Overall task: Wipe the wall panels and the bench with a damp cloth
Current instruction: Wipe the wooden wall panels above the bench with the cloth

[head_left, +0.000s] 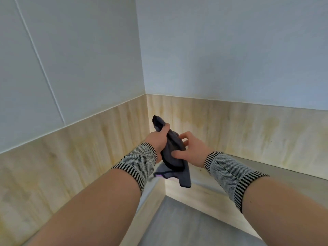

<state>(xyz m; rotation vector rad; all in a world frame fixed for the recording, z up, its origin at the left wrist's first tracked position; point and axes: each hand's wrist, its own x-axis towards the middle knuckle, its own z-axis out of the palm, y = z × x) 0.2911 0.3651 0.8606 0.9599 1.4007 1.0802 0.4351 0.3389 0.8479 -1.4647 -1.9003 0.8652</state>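
Both hands, left hand (156,139) and right hand (190,148), meet on the cloth (173,157) above the counter (266,173) corner; wall panels (230,50) behind and left; floor (186,224) below.

cloth (171,153): dark grey-blue, bunched and crumpled, held up in the air in front of the corner; one end sticks up above the left hand (157,139), the other hangs loose below both hands, a thin purplish hem showing along the lower fold
cloth grip: left hand curls round the upper part, right hand (191,148) pinches the middle with thumb and fingers
upper wall panels (79,55): pale blue-grey, smooth, meeting in a vertical corner; a thin seam runs slantwise across the left one
lower wall panels (230,125): light wood-grain strip under the pale ones, streaked with yellowish stains
bench (276,172): grey top along the right wall, light wood front edge, cloth hanging above its near corner
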